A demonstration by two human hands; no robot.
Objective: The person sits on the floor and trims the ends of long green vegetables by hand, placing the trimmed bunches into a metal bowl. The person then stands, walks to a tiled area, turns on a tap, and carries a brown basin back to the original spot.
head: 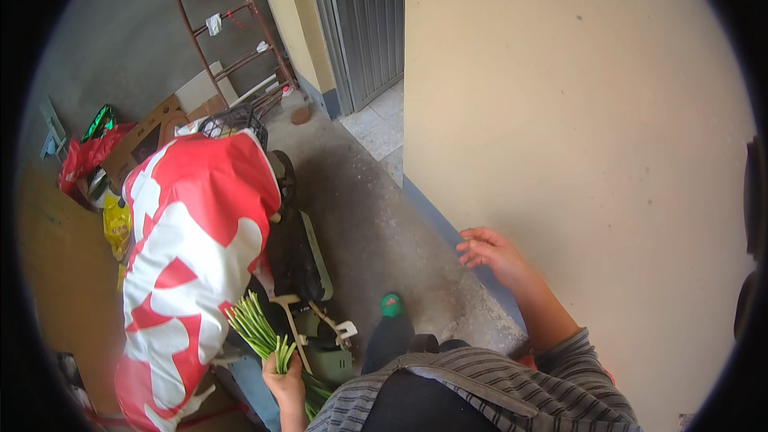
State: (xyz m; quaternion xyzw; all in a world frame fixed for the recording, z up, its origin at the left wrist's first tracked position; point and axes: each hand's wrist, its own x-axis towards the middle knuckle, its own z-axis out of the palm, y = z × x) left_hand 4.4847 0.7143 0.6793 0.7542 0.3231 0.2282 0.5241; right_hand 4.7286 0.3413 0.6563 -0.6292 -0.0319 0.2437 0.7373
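In my left hand (283, 375), at the bottom left of the centre, is a bunch of long green stems (252, 324), gripped with the cut ends pointing up and left. Its lower part runs down beside my striped top. My right hand (489, 255) hangs in the air at the right, fingers apart and holding nothing, near the foot of the beige wall. Left of the stems lies a red and white cover (198, 240) draped over a light green scooter (324, 258), whose lower side shows beneath it.
A beige wall (570, 102) stands at the right. A grey metal door (375, 30) opens onto tiles ahead. A rusty metal ladder (198, 30) leans at the upper left, near cardboard (147, 132), a red plastic bag (90, 156) and a clear plastic jug (292, 99).
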